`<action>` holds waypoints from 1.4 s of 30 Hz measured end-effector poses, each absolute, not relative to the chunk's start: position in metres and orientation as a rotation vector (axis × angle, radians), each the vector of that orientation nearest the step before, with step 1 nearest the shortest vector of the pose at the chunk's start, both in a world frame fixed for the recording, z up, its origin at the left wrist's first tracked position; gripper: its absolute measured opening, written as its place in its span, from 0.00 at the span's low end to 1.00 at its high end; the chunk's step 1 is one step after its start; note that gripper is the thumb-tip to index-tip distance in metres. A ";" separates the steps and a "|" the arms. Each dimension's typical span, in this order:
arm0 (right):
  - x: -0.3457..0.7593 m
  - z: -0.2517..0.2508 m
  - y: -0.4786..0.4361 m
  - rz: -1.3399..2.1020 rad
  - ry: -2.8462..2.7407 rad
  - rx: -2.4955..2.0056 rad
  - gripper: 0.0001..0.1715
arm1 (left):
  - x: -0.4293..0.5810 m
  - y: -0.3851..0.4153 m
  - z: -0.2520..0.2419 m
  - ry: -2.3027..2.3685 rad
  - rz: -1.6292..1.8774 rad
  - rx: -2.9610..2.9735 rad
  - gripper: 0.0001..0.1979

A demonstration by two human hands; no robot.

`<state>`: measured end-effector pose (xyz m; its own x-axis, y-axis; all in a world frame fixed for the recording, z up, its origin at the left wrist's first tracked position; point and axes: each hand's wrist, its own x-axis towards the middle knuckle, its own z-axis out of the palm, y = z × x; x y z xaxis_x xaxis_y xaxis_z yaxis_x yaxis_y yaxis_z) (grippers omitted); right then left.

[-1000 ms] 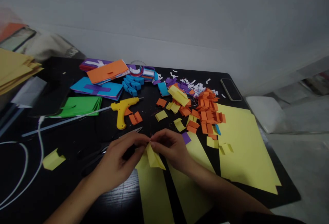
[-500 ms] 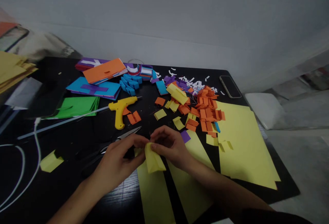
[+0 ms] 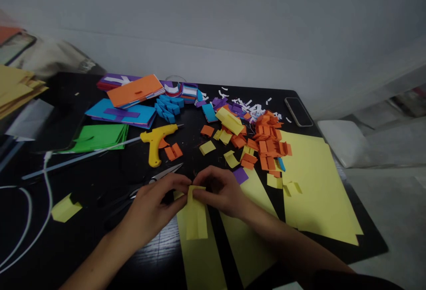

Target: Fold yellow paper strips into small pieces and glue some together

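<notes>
Between my two hands hangs a small folded strip of yellow paper [image 3: 197, 219], its lower end toward me. My left hand [image 3: 156, 201] pinches the strip's upper left edge, while my right hand [image 3: 219, 190] pinches the top from the right, thumb in front. Beneath lie two long yellow paper sheets [image 3: 246, 241] on the black table. Scissors [image 3: 166, 172] rest just beyond my left hand, partly hidden by it. A purple paper piece [image 3: 240, 175] lies beside my right hand.
A yellow glue gun [image 3: 155, 141] lies farther back. Colored paper stacks [image 3: 136, 92] stand behind it. Orange folded pieces [image 3: 268, 141] and white scraps [image 3: 249, 107] are heaped right of center. A phone [image 3: 298, 112] and large yellow sheets [image 3: 313, 188] occupy the right; a white cable [image 3: 49, 192] curls at left.
The yellow strip has swung from a slant to nearly straight down, showing more of its length. My hands have shifted slightly; both keep their pinch.
</notes>
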<state>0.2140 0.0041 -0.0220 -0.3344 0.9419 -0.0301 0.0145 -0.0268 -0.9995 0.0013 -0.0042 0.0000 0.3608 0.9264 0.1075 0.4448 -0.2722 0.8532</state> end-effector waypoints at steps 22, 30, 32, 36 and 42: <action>0.214 -0.016 0.005 1.516 -1.476 -1.052 0.04 | 0.002 -0.003 -0.001 1.110 0.818 1.844 0.08; 0.212 -0.025 0.002 1.667 -1.255 -1.058 0.12 | 0.000 -0.003 -0.001 1.086 0.826 1.902 0.14; 0.211 -0.025 0.003 1.683 -1.230 -1.041 0.12 | 0.000 -0.002 0.000 1.081 0.827 1.911 0.12; 0.210 -0.023 0.004 1.681 -1.218 -1.056 0.13 | 0.002 0.000 0.003 1.066 0.830 1.887 0.08; 0.212 -0.018 0.005 1.680 -1.237 -1.045 0.12 | 0.001 0.001 0.005 1.061 0.784 1.834 0.07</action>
<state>0.2116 0.0046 -0.0182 -0.3516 0.9220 -0.1620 -0.1186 -0.2155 -0.9693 0.0011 0.0011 0.0053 0.4424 0.8914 0.0981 0.3551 -0.2746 0.8936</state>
